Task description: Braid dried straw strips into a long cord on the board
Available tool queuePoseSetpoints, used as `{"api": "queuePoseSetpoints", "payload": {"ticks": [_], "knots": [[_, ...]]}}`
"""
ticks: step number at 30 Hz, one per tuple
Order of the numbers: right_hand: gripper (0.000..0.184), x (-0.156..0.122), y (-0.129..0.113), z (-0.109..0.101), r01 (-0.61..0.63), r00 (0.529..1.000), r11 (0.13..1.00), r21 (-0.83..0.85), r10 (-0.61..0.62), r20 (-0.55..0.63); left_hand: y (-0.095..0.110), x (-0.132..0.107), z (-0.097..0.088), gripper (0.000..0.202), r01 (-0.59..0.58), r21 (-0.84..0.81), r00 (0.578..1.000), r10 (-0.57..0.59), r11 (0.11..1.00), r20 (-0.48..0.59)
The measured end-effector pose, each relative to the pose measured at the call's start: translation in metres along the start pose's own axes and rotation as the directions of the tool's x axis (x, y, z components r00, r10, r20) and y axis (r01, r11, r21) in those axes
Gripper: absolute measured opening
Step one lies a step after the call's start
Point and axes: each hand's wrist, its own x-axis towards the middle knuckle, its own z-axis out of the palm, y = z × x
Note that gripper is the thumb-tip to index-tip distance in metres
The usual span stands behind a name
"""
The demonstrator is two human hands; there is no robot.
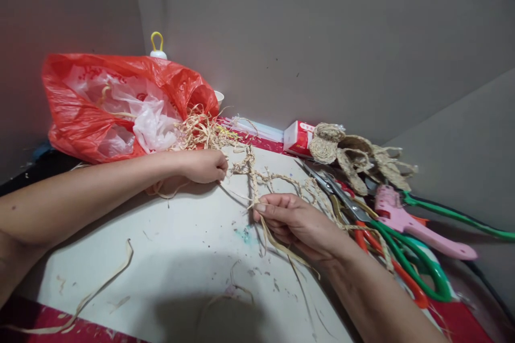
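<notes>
A braid of pale straw-like fibre runs up from my right hand, whose thumb and fingers pinch its lower end. Loose strands hang below that grip onto the white board. My left hand is closed in a fist to the left of the braid. From its fingertips a thin strand stretches across to the braid's pinched end. More finished braid lies curved on the board behind my right hand.
A red plastic bag with loose fibre spilling out stands at the back left. Rightward lie green-handled scissors, orange-handled scissors, a pink glue gun, woven straw pieces and a small red-white box. A grey wall rises behind.
</notes>
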Motion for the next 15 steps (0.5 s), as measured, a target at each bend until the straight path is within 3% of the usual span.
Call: {"api": "queuePoseSetpoints", "payload": {"ticks": [3, 5, 7, 9, 12, 14, 15], "knots": [[0.025, 0.001, 0.0, 0.0, -0.001, 1.0, 1.0, 0.015, 0.001, 0.003, 0.013, -0.007, 0.004, 0.014, 0.033, 0.2, 0.949, 0.032, 0.979, -0.312], [0.025, 0.001, 0.0, 0.001, 0.002, 1.0, 1.0, 0.024, -0.002, -0.001, 0.025, -0.012, 0.012, 0.014, -0.011, 0.176, 0.914, 0.082, 0.984, -0.397], [0.025, 0.001, 0.0, 0.002, 0.004, 1.0, 1.0, 0.031, -0.004, -0.007, 0.035, -0.016, 0.023, 0.014, -0.053, -0.024, 0.944, 0.043, 0.998, -0.328], [0.025, 0.001, 0.0, 0.003, 0.007, 1.0, 0.999, 0.037, -0.006, -0.015, 0.039, -0.017, 0.035, 0.017, 0.008, -0.314, 0.986, -0.061, 0.949, -0.157], [0.026, 0.001, 0.001, 0.004, 0.012, 1.0, 0.999, 0.033, -0.012, -0.023, 0.037, -0.012, 0.05, 0.013, 0.163, -0.684, 0.986, -0.133, 0.711, 0.097], [0.027, 0.001, 0.001, 0.004, 0.02, 1.0, 1.0, 0.023, -0.019, -0.019, 0.033, -0.008, 0.055, 0.008, 0.224, -0.795, 0.975, -0.127, 0.564, 0.184], [0.027, 0.001, 0.002, 0.003, 0.022, 1.0, 1.0, 0.019, -0.022, -0.015, 0.032, -0.007, 0.057, 0.006, 0.243, -0.812, 0.97, -0.133, 0.531, 0.203]]}}
